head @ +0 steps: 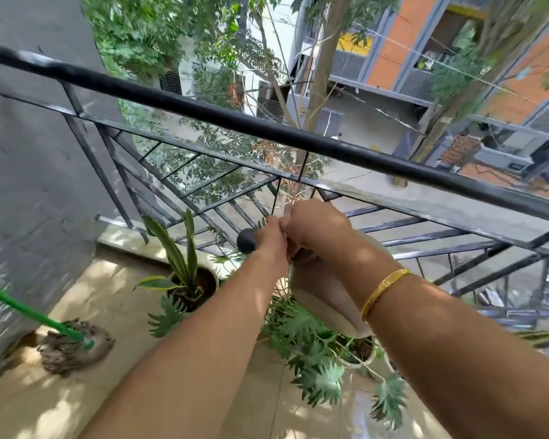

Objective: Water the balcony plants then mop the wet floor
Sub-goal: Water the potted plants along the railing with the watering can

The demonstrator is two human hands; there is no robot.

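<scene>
My two hands meet in the middle of the view, just inside the black railing [267, 131]. My right hand [314, 229] grips the top end of a cream-coloured vessel [324, 299], which lies tilted under my wrist above the plants. My left hand [271, 239] is closed against it, and a dark round knob [246, 240] sticks out of the fist's left side. Below stand a long-leaved plant in a dark pot [187, 280] and a lobed-leaf plant [314, 353] in a white pot [358, 353]. A mop head [76, 343] on a green handle [29, 312] rests on the floor at the left.
A grey wall [29, 185] closes off the left side. The floor is beige tile [124, 359], with a shiny patch [362, 410] at the lower right. Beyond the railing are trees, a street far below and an orange-and-grey building.
</scene>
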